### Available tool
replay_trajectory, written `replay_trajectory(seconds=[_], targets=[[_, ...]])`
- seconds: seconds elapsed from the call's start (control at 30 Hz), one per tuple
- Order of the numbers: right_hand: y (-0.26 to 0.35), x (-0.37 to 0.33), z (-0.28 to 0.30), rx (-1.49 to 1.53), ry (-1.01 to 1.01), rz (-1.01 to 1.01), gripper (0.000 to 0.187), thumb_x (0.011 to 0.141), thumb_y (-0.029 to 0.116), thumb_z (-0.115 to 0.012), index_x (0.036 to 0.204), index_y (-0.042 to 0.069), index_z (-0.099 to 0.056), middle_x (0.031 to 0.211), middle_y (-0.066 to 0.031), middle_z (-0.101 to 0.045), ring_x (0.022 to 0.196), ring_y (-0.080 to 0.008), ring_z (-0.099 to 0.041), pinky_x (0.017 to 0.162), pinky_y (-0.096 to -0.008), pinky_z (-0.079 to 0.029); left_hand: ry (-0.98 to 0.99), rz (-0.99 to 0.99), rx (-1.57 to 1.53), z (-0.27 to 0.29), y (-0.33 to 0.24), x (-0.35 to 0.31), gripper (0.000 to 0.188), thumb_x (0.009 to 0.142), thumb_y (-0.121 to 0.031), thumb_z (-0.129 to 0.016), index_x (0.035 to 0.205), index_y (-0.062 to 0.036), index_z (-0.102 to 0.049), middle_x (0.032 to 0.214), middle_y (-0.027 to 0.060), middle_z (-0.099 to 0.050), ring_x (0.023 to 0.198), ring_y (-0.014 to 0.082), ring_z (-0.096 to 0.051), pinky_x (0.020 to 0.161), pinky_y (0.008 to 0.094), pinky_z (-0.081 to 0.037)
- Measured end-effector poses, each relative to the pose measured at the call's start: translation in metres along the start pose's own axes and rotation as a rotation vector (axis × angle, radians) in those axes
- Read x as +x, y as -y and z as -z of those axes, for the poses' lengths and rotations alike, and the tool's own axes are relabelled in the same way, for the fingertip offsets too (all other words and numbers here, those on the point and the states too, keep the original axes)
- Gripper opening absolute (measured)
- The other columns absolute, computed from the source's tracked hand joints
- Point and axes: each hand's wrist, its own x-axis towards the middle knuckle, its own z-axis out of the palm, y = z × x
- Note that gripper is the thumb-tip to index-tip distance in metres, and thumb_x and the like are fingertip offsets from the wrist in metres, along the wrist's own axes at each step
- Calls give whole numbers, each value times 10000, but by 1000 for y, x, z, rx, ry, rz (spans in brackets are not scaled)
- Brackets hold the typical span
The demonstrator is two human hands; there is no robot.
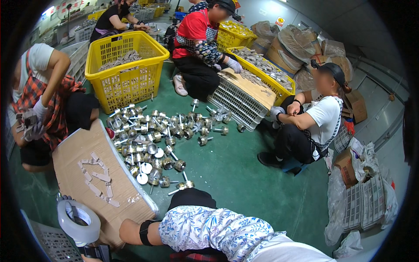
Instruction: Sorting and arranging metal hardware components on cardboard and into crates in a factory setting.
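At the lower left, my left hand (66, 198) in a grey glove is mostly hidden behind a roll of clear tape (90, 229) and appears closed around it. My right arm, in a white and blue floral sleeve (205, 229) with a black strap, stretches in from the lower right. Its hand does not show. Beside the tape lies a cardboard sheet (124, 187), with several flat grey pieces (101, 177) laid out in a zigzag. Beyond its right edge spreads a heap of round metal parts with stems (152, 148) on the green floor.
A co-worker at the left (41, 100) holds grey pieces. Another in red (196, 39) works at a cardboard-topped grey crate (240, 102); a third squats at the right (312, 118). Yellow crates (126, 81) stand behind the heap. Wrapped cartons (288, 48) and plastic bags (335, 205) line the right side.
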Motion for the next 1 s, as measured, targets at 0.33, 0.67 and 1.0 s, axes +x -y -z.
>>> replay_trajectory(seconds=[0.33,0.67,1.0], targets=[[1,-3,3,11,33,12,160,790,138,-586,830,122,-739,838,-71,-715,772,-251,-684,558,-395,-488,-5,13,-24,-7,-4,-6,418,951,-174,-550,1321,-7,-449,1277,104,-528,1169,197,-508,1024,328,-402],[2,-2,0,3,12,8,164,792,138,-578,819,117,-738,830,-73,-713,763,-252,-684,558,-392,-488,-42,5,-78,-21,-10,-11,365,918,-112,-574,1249,19,-498,1199,146,-567,1103,244,-554,969,337,-438],[2,-2,-1,2,-9,6,166,791,139,-573,808,117,-736,819,-74,-712,758,-251,-684,557,-388,-487,63,-184,506,-3,-7,-6,428,967,-207,-528,1316,26,-447,1279,136,-527,1171,220,-499,1017,345,-391]])
